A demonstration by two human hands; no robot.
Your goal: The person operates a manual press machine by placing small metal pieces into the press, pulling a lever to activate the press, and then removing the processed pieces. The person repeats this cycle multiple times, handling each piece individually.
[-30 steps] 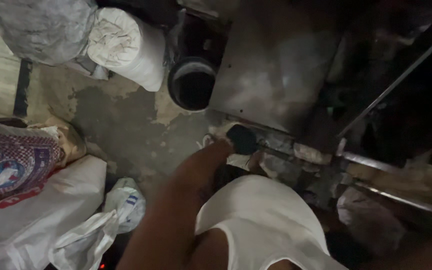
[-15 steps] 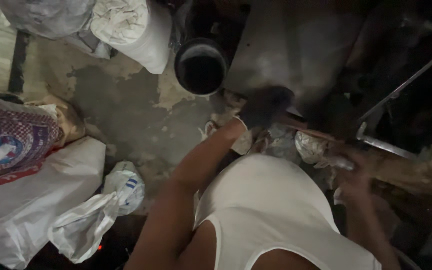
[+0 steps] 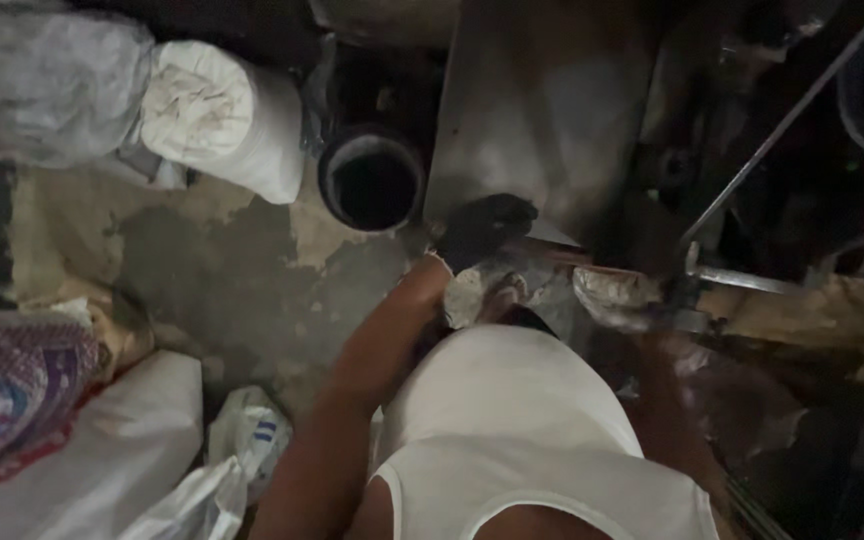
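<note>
Left hand (image 3: 482, 232) risen, dark glove over fingers, against metal sheet (image 3: 542, 110)

The scene is dim and grainy, with weak, flat light falling mostly on the left, where the white sack (image 3: 227, 120) and the pale floor (image 3: 222, 270) show best. The right and far side sink into deep shadow, with only a thin gleam along the metal rod (image 3: 787, 130). The left hand (image 3: 482, 228) is a dark, motion-smeared blur, and edges everywhere look soft.
</note>
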